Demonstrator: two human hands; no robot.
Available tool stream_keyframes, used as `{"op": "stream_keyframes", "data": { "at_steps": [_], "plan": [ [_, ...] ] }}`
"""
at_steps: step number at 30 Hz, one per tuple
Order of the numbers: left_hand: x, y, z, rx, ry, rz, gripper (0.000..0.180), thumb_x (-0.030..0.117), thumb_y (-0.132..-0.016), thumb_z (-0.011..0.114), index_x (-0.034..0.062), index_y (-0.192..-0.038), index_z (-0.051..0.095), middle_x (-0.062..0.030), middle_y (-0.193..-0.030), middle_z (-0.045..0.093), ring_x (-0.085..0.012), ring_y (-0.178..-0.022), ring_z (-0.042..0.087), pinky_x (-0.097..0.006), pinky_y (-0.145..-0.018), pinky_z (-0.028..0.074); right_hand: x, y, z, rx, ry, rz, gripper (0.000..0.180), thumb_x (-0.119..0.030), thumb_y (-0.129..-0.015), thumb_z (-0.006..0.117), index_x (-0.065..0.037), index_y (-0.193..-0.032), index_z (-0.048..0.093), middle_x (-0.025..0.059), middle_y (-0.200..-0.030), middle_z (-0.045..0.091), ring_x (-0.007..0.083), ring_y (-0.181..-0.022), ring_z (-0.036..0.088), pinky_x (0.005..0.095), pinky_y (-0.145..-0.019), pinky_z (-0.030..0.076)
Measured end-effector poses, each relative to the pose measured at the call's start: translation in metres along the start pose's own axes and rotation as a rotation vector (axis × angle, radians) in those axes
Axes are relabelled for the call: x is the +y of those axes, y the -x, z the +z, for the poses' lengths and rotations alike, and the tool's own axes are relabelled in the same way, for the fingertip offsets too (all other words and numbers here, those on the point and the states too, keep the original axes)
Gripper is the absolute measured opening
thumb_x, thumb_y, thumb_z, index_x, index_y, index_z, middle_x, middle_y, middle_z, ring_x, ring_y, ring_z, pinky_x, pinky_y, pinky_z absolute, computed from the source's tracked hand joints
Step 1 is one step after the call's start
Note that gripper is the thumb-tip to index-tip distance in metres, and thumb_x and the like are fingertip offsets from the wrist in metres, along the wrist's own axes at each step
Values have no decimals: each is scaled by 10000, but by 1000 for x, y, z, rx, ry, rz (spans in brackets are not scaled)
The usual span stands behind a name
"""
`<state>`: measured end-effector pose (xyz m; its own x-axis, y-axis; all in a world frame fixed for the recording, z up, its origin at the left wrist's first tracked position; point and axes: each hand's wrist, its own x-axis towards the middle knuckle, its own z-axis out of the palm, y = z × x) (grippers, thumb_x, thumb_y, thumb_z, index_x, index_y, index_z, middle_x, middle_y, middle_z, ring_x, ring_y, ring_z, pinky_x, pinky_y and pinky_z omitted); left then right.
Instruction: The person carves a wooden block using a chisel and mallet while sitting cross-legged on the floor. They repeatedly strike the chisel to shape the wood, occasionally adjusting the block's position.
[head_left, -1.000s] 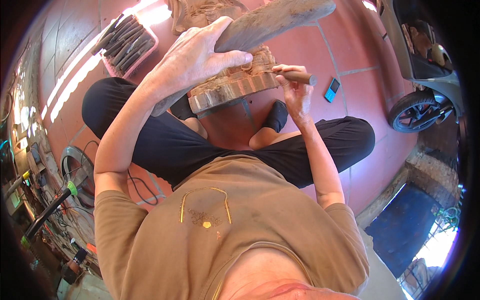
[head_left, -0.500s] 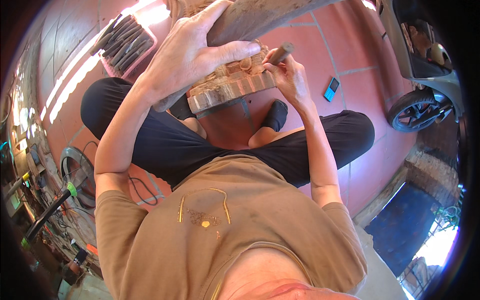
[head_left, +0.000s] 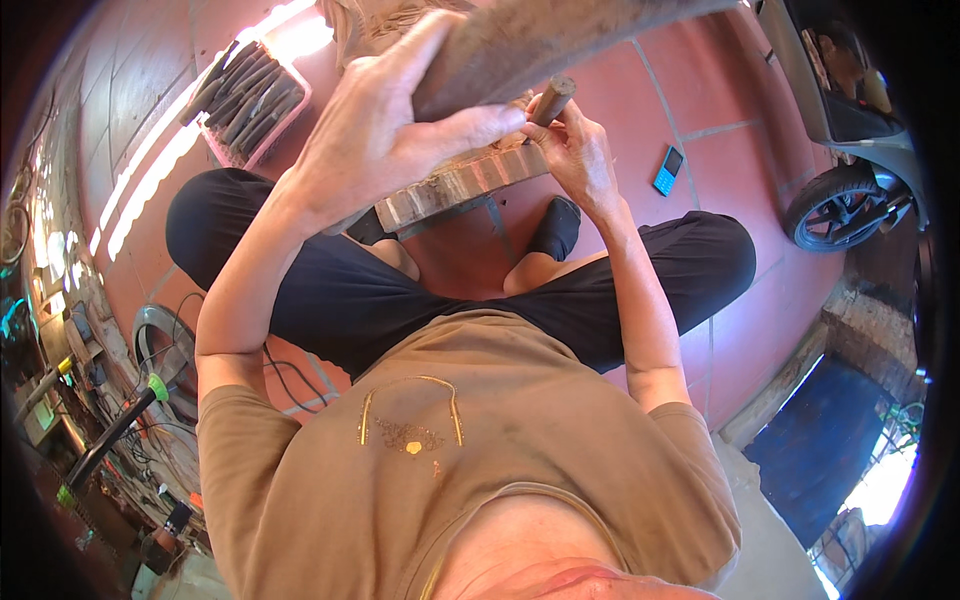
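My left hand (head_left: 365,145) is closed around a thick, dark wooden mallet (head_left: 550,45), whose long body reaches up and right past the picture's top edge. Its thumb points towards the chisel. Between the fingers of my right hand (head_left: 582,155) is a chisel (head_left: 553,100) with a round wooden handle, its butt end facing up. The blade is hidden behind the hand. Under both hands lies a carved wooden block (head_left: 455,192) with a rough, stepped edge towards me. The mallet and my left hand cover most of its carved top.
A pink basket (head_left: 290,128) full of dark chisels stands at the far left. On the tiled floor (head_left: 720,170) to the right lies a blue phone (head_left: 668,170), with a motorbike wheel (head_left: 840,208) beyond. Cables and a round grey object (head_left: 165,345) are at left.
The mallet has shifted over the block and covers more of the carving. The chisel handle has tipped slightly left and stands a bit higher. Both hands keep their hold.
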<state>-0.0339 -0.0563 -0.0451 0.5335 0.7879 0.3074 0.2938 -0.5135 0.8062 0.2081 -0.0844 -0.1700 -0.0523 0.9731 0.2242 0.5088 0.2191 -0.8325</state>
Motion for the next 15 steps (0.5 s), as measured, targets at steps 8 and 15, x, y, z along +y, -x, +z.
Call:
{"op": "stream_keyframes", "data": {
  "at_steps": [8,15],
  "plan": [
    [-11,-2,4,-322,-338,-232,730,438,-860,779,-60,-1320,509,-279,-869,630,-371,-806,662,-440,-764,505,9,6,-3,46,-95,48,229,-46,-915,717,-40,-1110,597,69,-908,727,164,-808,709,306,-743,558],
    [-22,3,-1,-123,-345,-168,771,447,-865,777,-62,-1371,496,-269,-973,699,-361,-879,715,-436,-810,530,19,4,-5,178,-296,130,193,-15,-941,687,-14,-1105,586,67,-908,700,146,-858,702,302,-795,555]
  ]
}}
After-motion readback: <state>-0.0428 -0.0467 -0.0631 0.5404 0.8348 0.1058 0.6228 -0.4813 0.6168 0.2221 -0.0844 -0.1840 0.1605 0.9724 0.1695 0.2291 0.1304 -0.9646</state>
